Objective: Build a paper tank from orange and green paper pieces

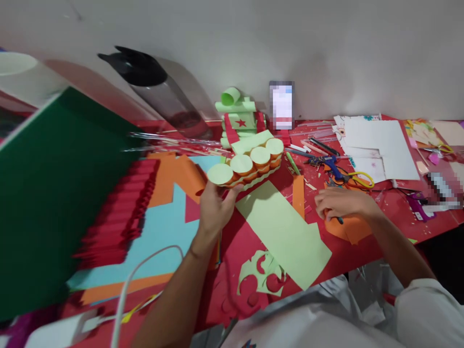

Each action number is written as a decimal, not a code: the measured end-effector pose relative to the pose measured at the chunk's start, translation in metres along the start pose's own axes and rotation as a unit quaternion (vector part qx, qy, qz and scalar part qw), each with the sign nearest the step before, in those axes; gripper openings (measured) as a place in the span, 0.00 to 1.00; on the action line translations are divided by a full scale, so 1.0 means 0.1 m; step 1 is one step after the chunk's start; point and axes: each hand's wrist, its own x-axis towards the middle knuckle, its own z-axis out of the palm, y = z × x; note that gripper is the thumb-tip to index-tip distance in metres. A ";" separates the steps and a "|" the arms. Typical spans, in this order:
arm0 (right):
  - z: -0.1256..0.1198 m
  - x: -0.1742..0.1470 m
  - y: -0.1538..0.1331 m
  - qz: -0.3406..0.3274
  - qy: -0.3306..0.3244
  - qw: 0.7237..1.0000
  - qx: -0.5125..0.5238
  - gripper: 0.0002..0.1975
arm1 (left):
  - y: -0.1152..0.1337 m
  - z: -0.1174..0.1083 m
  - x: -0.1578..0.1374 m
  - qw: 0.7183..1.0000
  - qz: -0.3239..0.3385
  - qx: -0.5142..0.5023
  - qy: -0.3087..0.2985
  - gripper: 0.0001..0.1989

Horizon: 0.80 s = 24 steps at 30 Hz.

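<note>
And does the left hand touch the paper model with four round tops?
Touching. The head view shows the left hand holding the paper model by its left end.

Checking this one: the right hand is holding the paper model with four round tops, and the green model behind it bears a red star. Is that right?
Not quite: in the head view, the left hand, not the right hand, holds the paper model. The green model behind it does bear a red star.
</note>
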 end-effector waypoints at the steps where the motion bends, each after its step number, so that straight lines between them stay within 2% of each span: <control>1: -0.01 0.00 0.00 -0.002 0.000 1.000 0.008 0.07 | -0.02 0.00 0.00 1.000 -0.001 0.004 -0.006 0.25; 8: -0.07 0.05 0.13 -0.041 0.024 0.997 0.065 0.08 | -0.05 0.01 0.01 1.000 0.015 0.009 -0.024 0.25; 15: -0.04 0.08 0.24 0.010 0.002 0.997 0.071 0.04 | 0.04 0.01 0.01 0.999 0.006 -0.001 -0.031 0.23; 24: 0.02 0.04 0.33 -0.003 0.001 0.999 0.051 0.05 | -0.05 0.00 -0.01 0.999 0.006 0.001 -0.042 0.24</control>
